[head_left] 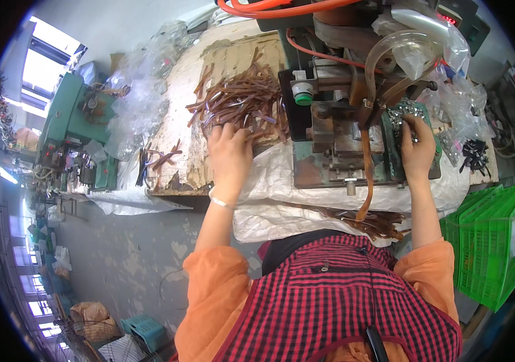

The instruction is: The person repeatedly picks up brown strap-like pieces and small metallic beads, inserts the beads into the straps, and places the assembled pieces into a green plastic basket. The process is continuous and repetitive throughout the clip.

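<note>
My left hand [229, 151] reaches forward, fingers curled into the brown straps [242, 99] heaped on the bench. My right hand [417, 148] pinches small metal bits [403, 113] in the press's [336, 127] tray.

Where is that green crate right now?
In the head view the green crate sits low on the person's right, below the bench edge, just past the right hand that rests on the machine.

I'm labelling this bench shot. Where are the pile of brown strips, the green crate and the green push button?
pile of brown strips [242, 99], head view, middle of the heap.
green crate [489, 241], head view, its slatted side wall.
green push button [303, 98], head view, its round cap.
</note>
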Tool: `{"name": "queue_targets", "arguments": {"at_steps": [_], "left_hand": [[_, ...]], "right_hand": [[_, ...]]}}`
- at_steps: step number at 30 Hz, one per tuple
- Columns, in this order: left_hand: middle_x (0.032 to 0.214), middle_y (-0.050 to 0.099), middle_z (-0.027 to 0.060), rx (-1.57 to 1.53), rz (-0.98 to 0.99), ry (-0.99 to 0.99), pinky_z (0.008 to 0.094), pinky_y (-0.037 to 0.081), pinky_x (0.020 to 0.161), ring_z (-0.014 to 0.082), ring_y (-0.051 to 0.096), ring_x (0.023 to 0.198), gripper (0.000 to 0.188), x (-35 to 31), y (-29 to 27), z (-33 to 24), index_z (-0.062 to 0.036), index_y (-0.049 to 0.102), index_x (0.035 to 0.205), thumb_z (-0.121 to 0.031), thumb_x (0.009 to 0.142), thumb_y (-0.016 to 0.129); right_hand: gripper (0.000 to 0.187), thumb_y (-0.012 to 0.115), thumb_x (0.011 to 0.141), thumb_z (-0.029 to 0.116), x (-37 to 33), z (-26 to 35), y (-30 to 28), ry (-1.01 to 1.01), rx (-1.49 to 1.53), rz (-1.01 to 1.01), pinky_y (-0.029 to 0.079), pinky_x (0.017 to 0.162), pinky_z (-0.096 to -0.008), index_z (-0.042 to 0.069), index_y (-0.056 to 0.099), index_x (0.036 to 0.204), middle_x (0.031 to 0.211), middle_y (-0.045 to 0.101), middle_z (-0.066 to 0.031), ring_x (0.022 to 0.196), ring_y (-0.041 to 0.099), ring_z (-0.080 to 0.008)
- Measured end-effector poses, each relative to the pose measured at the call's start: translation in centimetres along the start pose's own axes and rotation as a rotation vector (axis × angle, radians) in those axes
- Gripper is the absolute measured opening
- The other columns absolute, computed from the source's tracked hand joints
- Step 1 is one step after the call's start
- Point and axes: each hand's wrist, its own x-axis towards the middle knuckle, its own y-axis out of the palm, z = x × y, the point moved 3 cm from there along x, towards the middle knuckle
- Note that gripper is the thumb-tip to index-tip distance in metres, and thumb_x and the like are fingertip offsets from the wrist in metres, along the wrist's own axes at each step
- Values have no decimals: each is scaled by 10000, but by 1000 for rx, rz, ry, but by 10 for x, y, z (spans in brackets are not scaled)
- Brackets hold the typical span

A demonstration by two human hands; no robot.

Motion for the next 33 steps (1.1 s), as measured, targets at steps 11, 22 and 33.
{"name": "queue_targets", "arguments": {"at_steps": [11,22,33], "left_hand": [[861,706,71,-653,-232,-540,289,526,671,137,663,755,139,8,-15,28,-34,704,1105,-109,999,655],[912,707,19,-808,-90,-485,208,469,676,70,586,769,99,5,24,-11,1,722,995,-91,995,685],[972,762,153,-861,-411,69,324,568,761,239,722,821,170,26,-53,-100,20,726,1005,80,846,738]], "right_hand": [[152,636,981,42,-60,-47,-76,382,135,-110,521,895,-302,0,713,1104,1057,740,-89,982,693,-160],[161,726,881,32,10,94,2,126,510,95,528,848,-307,2,721,1039,995,738,-119,945,708,-202],[422,670,908,-28,-1,122,8,511,1059,154,514,921,-262,-43,551,1312,1073,723,-90,998,682,-124]]}}
